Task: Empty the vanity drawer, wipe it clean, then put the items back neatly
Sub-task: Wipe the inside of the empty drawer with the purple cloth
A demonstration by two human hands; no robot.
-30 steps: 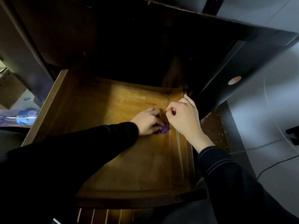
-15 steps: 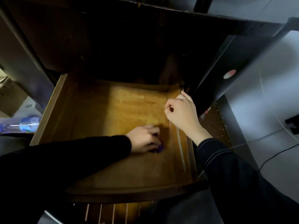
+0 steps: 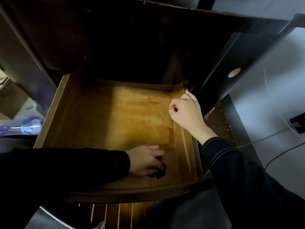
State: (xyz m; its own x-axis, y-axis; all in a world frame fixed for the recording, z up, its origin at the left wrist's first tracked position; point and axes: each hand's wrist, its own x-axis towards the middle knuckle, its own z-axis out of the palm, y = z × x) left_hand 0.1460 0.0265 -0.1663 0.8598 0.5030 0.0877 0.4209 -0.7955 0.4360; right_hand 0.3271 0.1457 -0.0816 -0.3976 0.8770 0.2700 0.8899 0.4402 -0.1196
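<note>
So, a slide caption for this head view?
Left hand presses a purple cloth on the empty drawer floor; right hand holds its side wall.

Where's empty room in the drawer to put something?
The brown wooden drawer is bare from its left wall across the middle to the back. Crowded front-right: the left hand holds a purple cloth; the right hand grips the right wall.

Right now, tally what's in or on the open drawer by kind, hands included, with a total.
Hands: 2, the left hand gripping the purple cloth, the right hand on the drawer edge.
Purple cloths: 1.
Other items inside: 0.
Total: 3.
</note>
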